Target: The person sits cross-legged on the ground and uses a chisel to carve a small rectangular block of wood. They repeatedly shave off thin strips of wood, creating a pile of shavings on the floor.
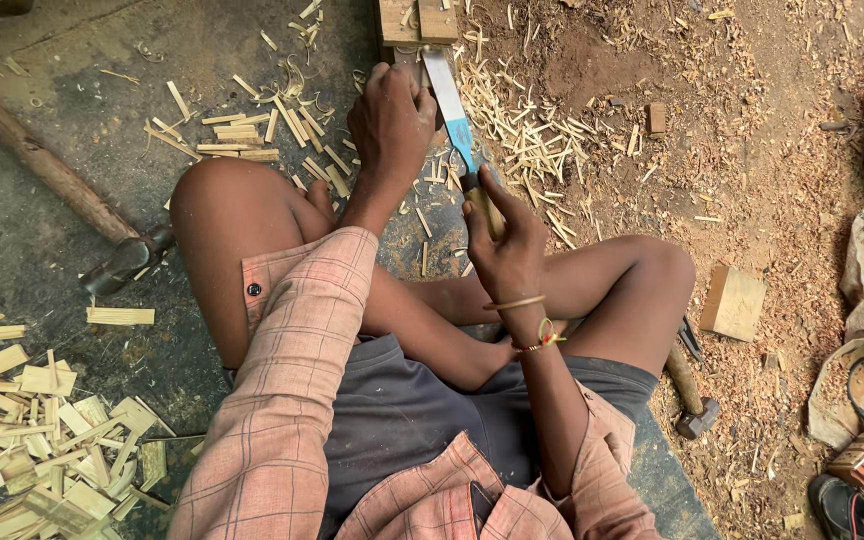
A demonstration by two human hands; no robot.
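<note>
1. A dark mat [72,120] is spread on the ground, and the seated person's crossed legs are seen resting on it; it serves as the landmark below.
2. At the mat's far edge, a small wooden block [417,20] is stood up. It is judged stiff and light, likely to split along the grain, and best steadied from the top.
3. Over that block, the left hand [390,118] is closed down on something; exactly what is gripped beneath the fingers cannot be told.
4. Just right of the block, a broad chisel [457,125] with a blue-marked steel blade is held slanted. It is judged rigid, fairly heavy and sharp-edged, so the wooden handle is the safe place to take hold.
5. That handle is wrapped firmly by the right hand [507,245], fingers shut around it.
6. On the mat's left side, a long-handled hammer [127,258] is laid.
7. Pale wood strips [42,450] are heaped at the mat's near-left corner.
</note>
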